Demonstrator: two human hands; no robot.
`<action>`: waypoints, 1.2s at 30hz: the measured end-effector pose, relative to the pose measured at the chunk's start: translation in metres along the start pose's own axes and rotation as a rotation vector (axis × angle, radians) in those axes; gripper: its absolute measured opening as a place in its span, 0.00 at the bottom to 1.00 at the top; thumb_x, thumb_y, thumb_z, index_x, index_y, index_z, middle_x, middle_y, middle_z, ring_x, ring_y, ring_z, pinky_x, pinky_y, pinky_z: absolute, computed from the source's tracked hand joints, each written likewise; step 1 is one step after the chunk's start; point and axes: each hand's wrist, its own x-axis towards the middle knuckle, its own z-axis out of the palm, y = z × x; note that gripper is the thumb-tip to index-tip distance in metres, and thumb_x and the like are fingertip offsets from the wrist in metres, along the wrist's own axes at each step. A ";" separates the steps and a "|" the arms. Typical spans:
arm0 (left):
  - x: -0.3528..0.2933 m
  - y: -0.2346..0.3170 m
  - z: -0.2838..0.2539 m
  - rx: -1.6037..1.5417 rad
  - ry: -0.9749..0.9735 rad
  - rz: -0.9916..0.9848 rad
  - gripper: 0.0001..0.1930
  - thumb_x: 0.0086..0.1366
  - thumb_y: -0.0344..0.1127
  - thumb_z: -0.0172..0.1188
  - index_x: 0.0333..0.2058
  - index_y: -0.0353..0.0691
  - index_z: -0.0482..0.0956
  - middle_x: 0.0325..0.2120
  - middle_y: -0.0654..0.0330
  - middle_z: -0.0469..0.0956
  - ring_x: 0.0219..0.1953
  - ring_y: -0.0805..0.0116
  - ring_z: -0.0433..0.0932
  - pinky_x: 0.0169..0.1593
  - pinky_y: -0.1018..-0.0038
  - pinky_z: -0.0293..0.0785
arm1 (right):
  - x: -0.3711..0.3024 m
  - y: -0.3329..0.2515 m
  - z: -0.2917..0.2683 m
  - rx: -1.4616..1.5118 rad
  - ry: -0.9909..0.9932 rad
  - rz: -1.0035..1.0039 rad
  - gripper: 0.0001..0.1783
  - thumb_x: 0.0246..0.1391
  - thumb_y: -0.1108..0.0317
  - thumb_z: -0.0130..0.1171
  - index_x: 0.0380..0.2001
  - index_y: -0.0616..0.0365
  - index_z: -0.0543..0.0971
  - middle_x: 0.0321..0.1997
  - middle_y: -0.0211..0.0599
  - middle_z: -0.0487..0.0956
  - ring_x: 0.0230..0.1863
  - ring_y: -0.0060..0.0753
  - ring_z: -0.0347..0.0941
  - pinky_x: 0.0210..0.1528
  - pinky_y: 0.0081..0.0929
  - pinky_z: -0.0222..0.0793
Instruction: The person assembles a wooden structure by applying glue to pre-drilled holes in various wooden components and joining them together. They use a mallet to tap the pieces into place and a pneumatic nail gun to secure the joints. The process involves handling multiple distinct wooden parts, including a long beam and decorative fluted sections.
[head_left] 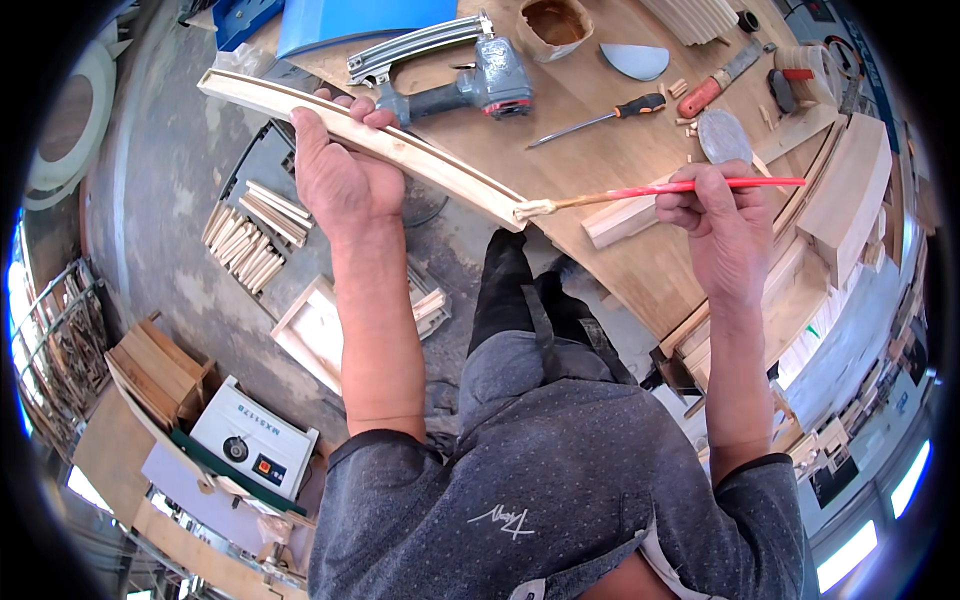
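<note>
My left hand (350, 170) is closed around a long, pale wooden strip (420, 160) with a groove along it, held slanting from upper left down to the middle. Between the fingers of my right hand (722, 215) is a thin paintbrush (640, 190) with a red handle. Its bristle end, coated in something pale, touches the strip's near end. Beyond the strip, a pneumatic nail gun (480, 85) lies on the wooden workbench (600, 160). A screwdriver (610, 117) with a black and orange handle rests to its right.
At the back of the bench stands a tub of brown stuff (553, 25). A red-handled chisel (715, 85), a round grey disc (724, 135) and wooden pieces (850, 200) lie to the right. Below left are bundled wooden sticks (240, 250) and a white machine (250, 435).
</note>
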 end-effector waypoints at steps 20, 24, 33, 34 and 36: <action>-0.040 -0.019 0.038 0.232 -0.081 0.132 0.15 0.79 0.45 0.47 0.48 0.38 0.68 0.32 0.56 0.70 0.34 0.64 0.71 0.38 0.68 0.72 | -0.047 -0.053 0.029 -0.559 -0.258 -0.376 0.04 0.59 0.82 0.62 0.37 0.63 0.81 0.39 0.35 0.82 0.40 0.23 0.78 0.43 0.21 0.73; -0.064 -0.019 0.049 0.243 -0.119 0.150 0.15 0.79 0.45 0.47 0.48 0.37 0.67 0.34 0.56 0.69 0.35 0.64 0.69 0.38 0.68 0.71 | -0.064 -0.058 0.015 -0.556 -0.267 -0.392 0.04 0.60 0.81 0.62 0.38 0.64 0.80 0.39 0.35 0.82 0.40 0.24 0.79 0.43 0.22 0.74; -0.119 -0.049 0.051 0.255 -0.360 0.028 0.15 0.78 0.45 0.48 0.47 0.37 0.67 0.34 0.60 0.66 0.35 0.66 0.67 0.37 0.71 0.69 | -0.162 -0.060 -0.095 -0.101 0.126 -0.396 0.03 0.66 0.79 0.55 0.41 0.66 0.73 0.42 0.51 0.82 0.43 0.39 0.84 0.47 0.34 0.85; -0.120 -0.057 0.042 0.232 -0.395 -0.013 0.16 0.78 0.45 0.49 0.47 0.36 0.67 0.34 0.60 0.65 0.35 0.66 0.66 0.38 0.71 0.69 | -0.175 -0.061 -0.107 -0.086 0.204 -0.374 0.03 0.66 0.78 0.55 0.41 0.67 0.73 0.43 0.51 0.82 0.44 0.39 0.84 0.47 0.35 0.85; -0.151 -0.071 0.052 0.276 -0.367 -0.030 0.18 0.78 0.47 0.50 0.49 0.35 0.66 0.35 0.59 0.65 0.35 0.66 0.66 0.38 0.71 0.69 | -0.209 -0.065 -0.162 -0.190 0.440 -0.429 0.08 0.69 0.72 0.53 0.44 0.68 0.74 0.42 0.50 0.83 0.43 0.37 0.84 0.47 0.34 0.85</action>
